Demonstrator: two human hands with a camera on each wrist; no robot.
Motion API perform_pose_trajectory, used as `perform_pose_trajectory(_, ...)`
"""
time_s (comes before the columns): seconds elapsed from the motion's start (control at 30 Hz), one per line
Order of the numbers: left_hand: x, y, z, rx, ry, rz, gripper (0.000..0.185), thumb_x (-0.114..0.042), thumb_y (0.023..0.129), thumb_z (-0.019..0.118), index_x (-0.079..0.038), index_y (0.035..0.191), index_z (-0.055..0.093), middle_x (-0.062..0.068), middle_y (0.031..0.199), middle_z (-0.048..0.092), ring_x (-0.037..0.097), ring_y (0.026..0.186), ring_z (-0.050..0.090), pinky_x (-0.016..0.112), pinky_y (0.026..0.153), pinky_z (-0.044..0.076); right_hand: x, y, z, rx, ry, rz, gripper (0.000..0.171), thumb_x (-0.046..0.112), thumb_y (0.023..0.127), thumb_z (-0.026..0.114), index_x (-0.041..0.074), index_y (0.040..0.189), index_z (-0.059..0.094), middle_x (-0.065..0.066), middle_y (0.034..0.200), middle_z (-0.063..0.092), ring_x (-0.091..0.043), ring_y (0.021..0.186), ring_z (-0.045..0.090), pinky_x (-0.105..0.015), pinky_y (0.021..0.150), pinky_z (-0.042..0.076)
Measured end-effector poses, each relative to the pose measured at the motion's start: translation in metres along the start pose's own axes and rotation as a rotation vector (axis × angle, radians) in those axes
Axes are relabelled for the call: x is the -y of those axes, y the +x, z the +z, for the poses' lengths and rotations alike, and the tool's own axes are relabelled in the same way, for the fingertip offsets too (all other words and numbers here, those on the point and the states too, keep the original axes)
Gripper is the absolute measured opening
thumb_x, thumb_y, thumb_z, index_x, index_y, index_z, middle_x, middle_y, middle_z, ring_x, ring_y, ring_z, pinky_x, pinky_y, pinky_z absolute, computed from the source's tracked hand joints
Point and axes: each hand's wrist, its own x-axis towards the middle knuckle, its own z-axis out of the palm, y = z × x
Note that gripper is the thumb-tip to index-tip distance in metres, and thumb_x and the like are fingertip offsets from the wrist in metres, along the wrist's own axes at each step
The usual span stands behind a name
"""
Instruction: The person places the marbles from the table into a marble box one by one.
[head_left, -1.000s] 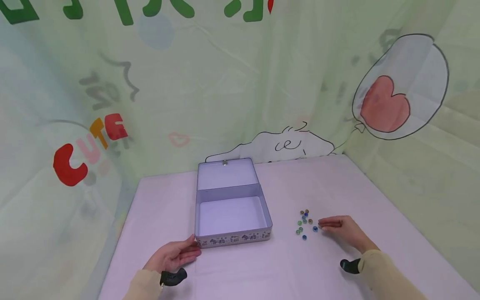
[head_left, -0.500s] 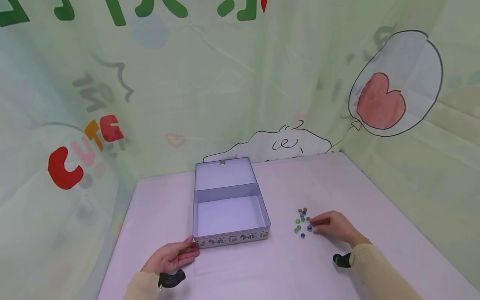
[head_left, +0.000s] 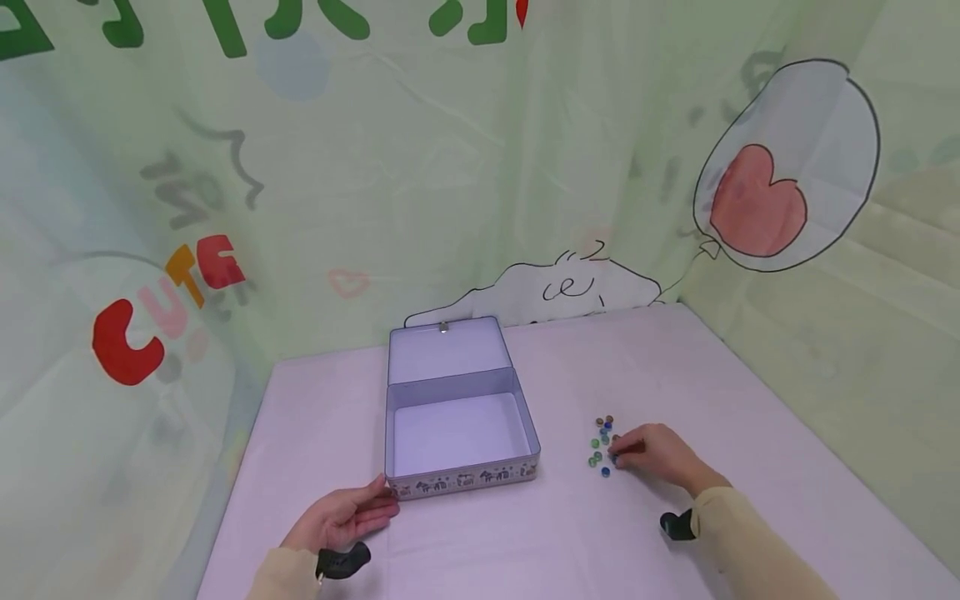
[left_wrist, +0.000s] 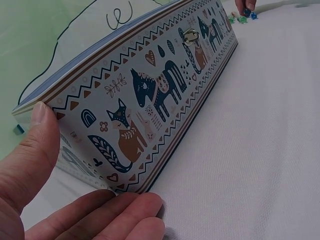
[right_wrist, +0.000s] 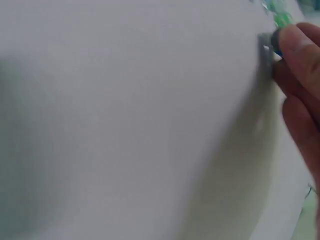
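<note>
An open tin box (head_left: 462,482) with animal prints on its front wall (left_wrist: 165,85) stands on the pale table (head_left: 570,542), its lid (head_left: 448,350) laid back. My left hand (head_left: 388,498) rests at the box's front left corner, thumb (left_wrist: 35,145) against the wall and straight fingers (left_wrist: 120,220) lying along its base. Right of the box lies a small cluster of several glass marbles (head_left: 602,442), blue, green and brown. My right hand (head_left: 617,456) has its curled fingertips (right_wrist: 300,55) in the cluster and seems to pinch a blue marble; the right wrist view is blurred.
Green printed curtains wall in the table at the back and on both sides. The box is empty inside. Black wrist straps (head_left: 341,562) show on both forearms. Bare tabletop lies in front of the box and beyond the marbles.
My right hand has slid left into the marble cluster and its fingers have curled together. The left hand stays at the box corner.
</note>
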Motion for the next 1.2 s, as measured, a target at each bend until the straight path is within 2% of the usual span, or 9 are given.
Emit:
perform_pose_trajectory(0.17,0.001,0.0,0.0,-0.012,0.0,-0.004,0.069,-0.034,0.098,0.071,0.019,0.137,0.05,0.023,0.11,0.076,0.022,0.094,0.077,0.039,0.098,0.06,-0.025,-0.012,-0.022,0.135,0.244,0.027,0.025,0.015,0.089,0.08,0.004,0.112,0.078,-0.013,0.113,0.077,-0.017,0.102,0.071,-0.019,0.082,0.06)
perform_pose_trajectory(0.27,0.001,-0.001,0.0,-0.019,-0.001,0.002,0.067,-0.033,0.099,0.069,0.019,0.137,0.05,0.023,0.11,0.076,0.023,0.095,0.077,0.039,0.098,0.06,-0.039,-0.018,-0.034,0.221,0.37,0.046,0.032,0.016,0.094,0.075,-0.004,0.119,0.073,-0.019,0.119,0.074,-0.007,0.099,0.07,-0.018,0.083,0.06)
perform_pose_trajectory(0.37,0.0,-0.003,-0.001,-0.027,-0.008,0.002,0.067,-0.032,0.099,0.07,0.019,0.137,0.05,0.023,0.11,0.076,0.023,0.095,0.077,0.04,0.099,0.059,-0.044,-0.022,-0.042,0.253,0.448,0.05,0.036,0.016,0.096,0.073,-0.009,0.123,0.069,-0.021,0.122,0.072,0.001,0.097,0.068,-0.018,0.083,0.06)
perform_pose_trajectory(0.5,-0.001,-0.005,0.0,-0.029,-0.021,0.006,0.067,-0.032,0.097,0.072,0.018,0.136,0.052,0.022,0.109,0.076,0.024,0.096,0.077,0.04,0.1,0.059,-0.036,-0.015,-0.047,0.273,0.498,0.003,0.036,0.015,0.098,0.071,-0.01,0.123,0.067,-0.021,0.122,0.073,-0.002,0.097,0.069,-0.021,0.083,0.061)
perform_pose_trajectory(0.63,0.0,-0.005,0.001,-0.01,-0.04,0.017,0.063,-0.03,0.096,0.073,0.016,0.135,0.053,0.019,0.105,0.076,0.023,0.096,0.076,0.039,0.098,0.06,-0.017,0.004,-0.051,0.292,0.498,-0.05,0.034,0.017,0.099,0.069,-0.008,0.123,0.069,-0.016,0.119,0.075,-0.007,0.097,0.071,-0.022,0.084,0.062)
perform_pose_trajectory(0.83,0.002,-0.004,0.003,0.005,-0.038,0.033,0.061,-0.03,0.096,0.073,0.015,0.133,0.054,0.015,0.102,0.076,0.021,0.095,0.075,0.037,0.096,0.061,0.04,0.05,-0.049,0.253,0.472,-0.119,0.035,0.019,0.097,0.073,-0.005,0.122,0.07,-0.013,0.118,0.076,-0.021,0.101,0.072,-0.029,0.087,0.063)
perform_pose_trajectory(1.03,0.005,0.001,0.003,-0.003,-0.024,0.044,0.058,-0.031,0.096,0.073,0.015,0.128,0.059,0.014,0.1,0.077,0.021,0.093,0.076,0.037,0.094,0.062,0.094,0.094,-0.036,0.261,0.434,-0.131,0.034,0.022,0.094,0.077,0.001,0.12,0.074,-0.011,0.116,0.077,-0.028,0.106,0.073,-0.041,0.095,0.062)
perform_pose_trajectory(1.2,0.006,0.002,0.002,-0.014,-0.008,0.058,0.062,-0.033,0.096,0.073,0.016,0.13,0.058,0.017,0.103,0.077,0.021,0.093,0.076,0.037,0.094,0.062,0.117,0.116,-0.025,0.266,0.415,-0.121,0.034,0.019,0.093,0.078,-0.001,0.121,0.073,-0.012,0.116,0.077,-0.028,0.105,0.073,-0.044,0.096,0.061)
